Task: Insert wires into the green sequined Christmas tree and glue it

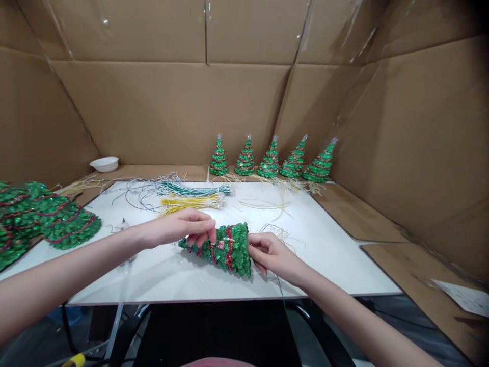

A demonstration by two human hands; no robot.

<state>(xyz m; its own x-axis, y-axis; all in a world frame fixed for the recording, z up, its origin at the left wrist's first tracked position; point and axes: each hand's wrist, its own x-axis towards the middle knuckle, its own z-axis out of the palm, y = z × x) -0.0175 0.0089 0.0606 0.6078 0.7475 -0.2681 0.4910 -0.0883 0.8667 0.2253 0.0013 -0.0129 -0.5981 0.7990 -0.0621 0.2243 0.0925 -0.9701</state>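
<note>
Here, one moment at a craft bench, seen from the head camera.

- Tree (223,248): a green sequinned cone with red bands, lying on its side just above the board (336,265), tip pointing left, held between both hands.
- Left hand (179,228): fingertips pressed together on the tree's upper flank near its middle, pinching at the sequins or at a small fitting there; which of the two cannot be told.
- Right hand (273,253): fingers curled against the wide base of the tree, steadying it; whether they clasp a wire as well is unclear.
- Finished row (270,159): five like trees stand upright at the far edge of the board, pale wires trailing from their bases. By judgement these are done, and the held tree is mid-way through the same work.
- Pile (46,216): further green trees lie heaped at the left edge, seemingly yet to be handled.
- Wires (191,196): green and yellow bundles lie flat on the board beyond the hands, with loose strands around them.
- Bowl (104,163): white, on the cardboard ledge at far left.
- Surface and room: a white board on a bench, walled on three sides by taped cardboard (171,107).
</note>
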